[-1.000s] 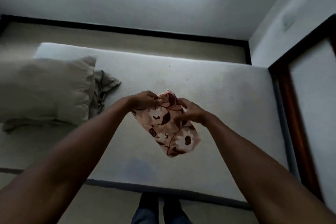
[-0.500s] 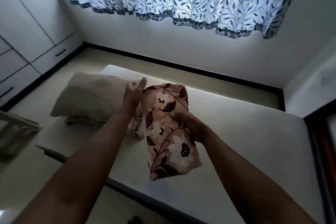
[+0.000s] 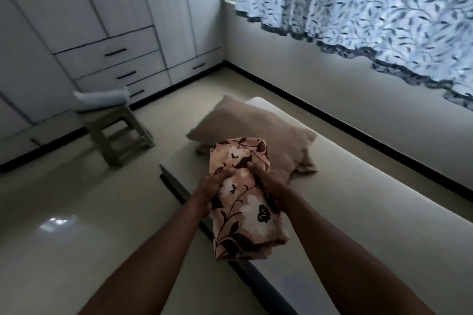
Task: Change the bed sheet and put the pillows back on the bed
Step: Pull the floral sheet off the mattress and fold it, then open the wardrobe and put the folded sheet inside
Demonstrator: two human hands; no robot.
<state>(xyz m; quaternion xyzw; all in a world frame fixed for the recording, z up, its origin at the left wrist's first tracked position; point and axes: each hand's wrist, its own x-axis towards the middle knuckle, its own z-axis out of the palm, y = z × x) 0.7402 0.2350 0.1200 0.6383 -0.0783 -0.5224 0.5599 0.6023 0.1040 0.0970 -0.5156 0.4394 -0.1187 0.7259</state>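
Since half a second ago, the left hand [image 3: 212, 186] is no longer lifted with its fingers spread beside the cloth; it is now gripping the left edge of the folded floral bed sheet [image 3: 247, 220], and the view is taking in more of the room's left side. Both hands are clamped on the sheet, the right hand [image 3: 271, 183] curling round its right edge, with the thumbs pressing into the top face near the middle. The sheet, pinkish tan with dark brown leaves and pale flowers, is being held up in the air over the near edge of the bare mattress [image 3: 371, 215], its lower end hanging towards the person. Just beyond it, a tan pillow [image 3: 256, 128] is lying on the far end of the mattress, and the sheet's upper end is overlapping it in the view; whether they are touching cannot be told. Across the glossy floor [image 3: 76, 212] to the left, a plastic stool [image 3: 120, 133] is carrying a pale folded bundle [image 3: 101, 100] in front of a white wardrobe [image 3: 107, 23] with drawers. At the upper right, a blue leaf-patterned curtain [image 3: 358, 2] is hanging over the window.
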